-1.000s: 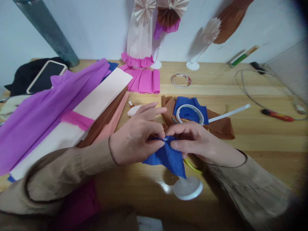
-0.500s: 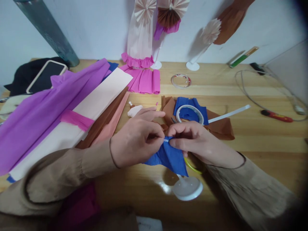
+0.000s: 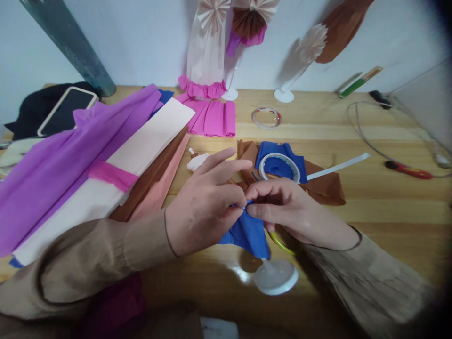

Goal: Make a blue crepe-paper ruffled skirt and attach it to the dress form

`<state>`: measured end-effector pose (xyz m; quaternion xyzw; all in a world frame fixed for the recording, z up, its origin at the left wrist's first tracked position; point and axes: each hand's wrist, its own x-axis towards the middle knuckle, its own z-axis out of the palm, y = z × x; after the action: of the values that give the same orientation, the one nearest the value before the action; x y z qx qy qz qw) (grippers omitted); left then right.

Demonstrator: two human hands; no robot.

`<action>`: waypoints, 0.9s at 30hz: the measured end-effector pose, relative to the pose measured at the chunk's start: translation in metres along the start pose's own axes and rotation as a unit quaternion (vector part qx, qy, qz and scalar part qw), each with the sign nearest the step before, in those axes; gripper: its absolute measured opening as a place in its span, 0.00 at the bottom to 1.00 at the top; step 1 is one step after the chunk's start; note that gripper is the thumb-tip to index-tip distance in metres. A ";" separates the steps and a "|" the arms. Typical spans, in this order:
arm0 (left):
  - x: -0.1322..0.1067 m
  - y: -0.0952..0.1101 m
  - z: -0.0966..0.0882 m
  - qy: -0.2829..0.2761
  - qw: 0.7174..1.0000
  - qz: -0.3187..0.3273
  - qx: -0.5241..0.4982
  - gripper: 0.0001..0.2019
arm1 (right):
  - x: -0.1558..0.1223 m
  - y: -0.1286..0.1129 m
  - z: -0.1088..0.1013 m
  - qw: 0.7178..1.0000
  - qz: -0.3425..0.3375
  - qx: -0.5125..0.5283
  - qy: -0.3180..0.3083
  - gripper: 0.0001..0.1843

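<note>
A gathered piece of blue crepe paper (image 3: 249,233) hangs over a white round stand base (image 3: 276,276) near the table's front edge. My left hand (image 3: 203,207) pinches the paper's top with thumb and a bent finger, its other fingers stretched out. My right hand (image 3: 287,207) pinches the same top from the other side, the fingertips of both hands touching. A yellow-green loop, perhaps a scissors handle (image 3: 280,244), shows under my right hand.
Purple (image 3: 63,160), cream (image 3: 141,146), brown and pink crepe sheets lie left. A tape roll (image 3: 278,165) sits on blue and brown scraps behind my hands. Farther back: paper-dressed stands (image 3: 206,52), a phone (image 3: 67,108), a red-handled tool (image 3: 407,169), a wire.
My hands have closed together at the paper's top, hiding the short white strip seen between them before. My left index and middle fingers have stretched out.
</note>
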<state>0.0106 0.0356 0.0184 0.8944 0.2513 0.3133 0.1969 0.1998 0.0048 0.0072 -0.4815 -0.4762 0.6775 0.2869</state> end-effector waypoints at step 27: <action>0.004 0.002 0.001 -0.036 0.998 -0.050 0.001 0.11 | -0.001 -0.013 0.014 0.991 -0.002 -0.116 0.060 0.04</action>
<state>0.0143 0.0361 0.0205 0.8915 0.2889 0.2706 0.2201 0.1863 0.0039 0.0210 -0.5505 -0.5344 0.5870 0.2584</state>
